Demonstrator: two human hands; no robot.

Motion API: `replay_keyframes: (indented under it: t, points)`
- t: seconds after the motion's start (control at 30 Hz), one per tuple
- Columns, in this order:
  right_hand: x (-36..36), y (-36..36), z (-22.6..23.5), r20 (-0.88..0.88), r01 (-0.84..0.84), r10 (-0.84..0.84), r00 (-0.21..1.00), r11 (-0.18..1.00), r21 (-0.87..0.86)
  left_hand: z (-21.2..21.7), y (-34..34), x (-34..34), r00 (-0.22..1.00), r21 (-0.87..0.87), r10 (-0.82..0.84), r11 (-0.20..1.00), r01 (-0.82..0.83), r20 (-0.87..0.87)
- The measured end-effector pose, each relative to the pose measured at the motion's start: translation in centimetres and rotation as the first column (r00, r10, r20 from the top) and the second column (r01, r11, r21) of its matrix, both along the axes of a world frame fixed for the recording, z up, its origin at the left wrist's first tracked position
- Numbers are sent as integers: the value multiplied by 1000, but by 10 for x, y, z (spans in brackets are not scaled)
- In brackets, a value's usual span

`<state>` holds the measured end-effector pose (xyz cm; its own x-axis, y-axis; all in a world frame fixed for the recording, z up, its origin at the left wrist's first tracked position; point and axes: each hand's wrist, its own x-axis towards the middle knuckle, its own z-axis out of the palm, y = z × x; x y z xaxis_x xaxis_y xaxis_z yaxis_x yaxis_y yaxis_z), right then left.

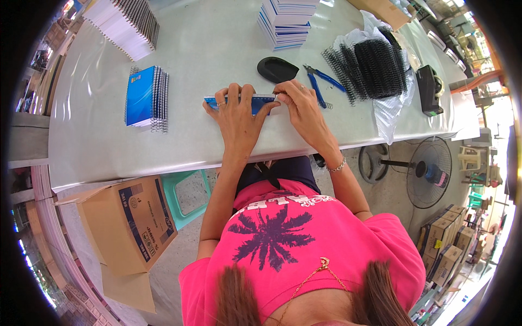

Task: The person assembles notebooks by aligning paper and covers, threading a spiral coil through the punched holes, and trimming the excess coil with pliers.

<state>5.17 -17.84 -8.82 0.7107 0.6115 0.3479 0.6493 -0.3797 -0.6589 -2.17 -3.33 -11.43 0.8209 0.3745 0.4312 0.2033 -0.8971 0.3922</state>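
My left hand (238, 119) rests over a blue-covered notebook (260, 103), its fingers curled across the far edge and thumb on the near side, holding it to the table. A row of small marks or holes runs along that far edge. At the notebook's right end my right hand (305, 113) is closed in a pinch, thumb and forefinger together; what lies between them is too small to make out. Beyond my hands sits a black oval, mouse-shaped thing (277, 69). Blue-handled cutting pliers (321, 84) lie open to the right, a short piece of coil by one handle.
A stack of blue coil-bound notebooks (140, 100) stands at left, a taller coil-bound pile (122, 24) behind it. Unbound books (285, 24) are stacked at the back. Black plastic coils (378, 68) lie on white wrapping near a tape dispenser (428, 92). A fan (429, 171) stands below right.
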Motion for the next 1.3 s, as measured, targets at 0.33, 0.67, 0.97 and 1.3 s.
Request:
replay_keyframes:
  t: [0.33,0.67,0.97,1.3]
  points:
    - [3,4,-1,91,6,-11,996,999,54,1,0,0,1000,0,4,1000,-4,5]
    - [-6,8,4,20,46,-48,999,994,99,3,0,-1,1000,7,7,1000,-7,-4]
    - [2,10,7,95,56,-56,994,998,3,7,8,-5,983,-260,34,966,15,181]
    - [13,6,0,-54,-91,88,995,995,-42,-10,18,-8,984,-426,46,904,33,174]
